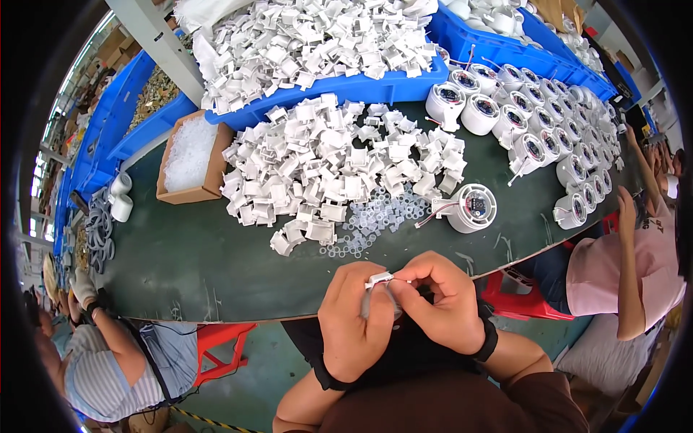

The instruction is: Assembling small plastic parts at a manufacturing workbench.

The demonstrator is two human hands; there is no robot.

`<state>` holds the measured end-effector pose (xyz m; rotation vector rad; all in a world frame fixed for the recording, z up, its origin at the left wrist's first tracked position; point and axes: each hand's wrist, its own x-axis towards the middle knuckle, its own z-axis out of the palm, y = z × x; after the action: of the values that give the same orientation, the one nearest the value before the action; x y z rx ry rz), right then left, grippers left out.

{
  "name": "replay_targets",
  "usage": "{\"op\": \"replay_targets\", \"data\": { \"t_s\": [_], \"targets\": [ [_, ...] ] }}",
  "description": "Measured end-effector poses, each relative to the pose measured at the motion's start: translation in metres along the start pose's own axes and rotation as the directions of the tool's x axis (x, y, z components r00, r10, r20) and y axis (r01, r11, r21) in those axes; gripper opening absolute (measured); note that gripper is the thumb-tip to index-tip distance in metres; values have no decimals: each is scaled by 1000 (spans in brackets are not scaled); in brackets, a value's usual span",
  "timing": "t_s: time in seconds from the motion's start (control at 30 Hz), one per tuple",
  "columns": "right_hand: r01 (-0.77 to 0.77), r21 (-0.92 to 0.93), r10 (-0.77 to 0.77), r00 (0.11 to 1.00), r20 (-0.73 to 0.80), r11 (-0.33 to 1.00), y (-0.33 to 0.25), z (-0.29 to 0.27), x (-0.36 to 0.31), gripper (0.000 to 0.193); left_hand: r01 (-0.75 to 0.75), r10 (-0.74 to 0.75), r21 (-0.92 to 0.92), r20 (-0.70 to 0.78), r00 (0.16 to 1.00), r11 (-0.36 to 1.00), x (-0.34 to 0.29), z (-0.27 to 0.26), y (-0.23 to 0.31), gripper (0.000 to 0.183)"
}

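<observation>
So my left hand is clamped on a small white plastic piece around the near edge of the green table, and my right hand has thumb and finger pinched on what looks like a thin wire, kinda tiny to make out. Farther in on the table: a heap of white clips, clear rings and a round white housing.
</observation>
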<state>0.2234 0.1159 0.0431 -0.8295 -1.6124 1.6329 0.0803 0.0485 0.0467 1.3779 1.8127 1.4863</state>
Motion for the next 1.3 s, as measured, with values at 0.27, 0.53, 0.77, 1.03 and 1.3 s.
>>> {"op": "replay_targets", "data": {
  "t_s": [0.27, 0.53, 0.77, 1.03, 1.3],
  "targets": [
    [60, -36, -54, 988, 147, 998, -8, -19, 14, 18, -77, 80, -80, 43, 996, 994, -3, -7, -6, 12],
    [59, -349, -158, 952, -263, 935, 8, -67, 24, 25, -81, 84, -100, 26, 996, 992, -3, -7, -9, 9],
    [316, -913, -416, 889, 190, 259, -6, -70, 76, 23, -102, 105, -94, 31, 994, 990, -1, -8, -11, 11],
    [301, -798, -342, 931, 127, 522, -12, -73, 78, 15, 9, 3, -195, 59, 998, 981, -3, -14, -15, 11],
    [-137, -163, 117, 985, -124, 977, -9, -74, 74, 11, 390, -272, -462, 302, 914, 797, 2, -8, -8, 21]
  ]
}}
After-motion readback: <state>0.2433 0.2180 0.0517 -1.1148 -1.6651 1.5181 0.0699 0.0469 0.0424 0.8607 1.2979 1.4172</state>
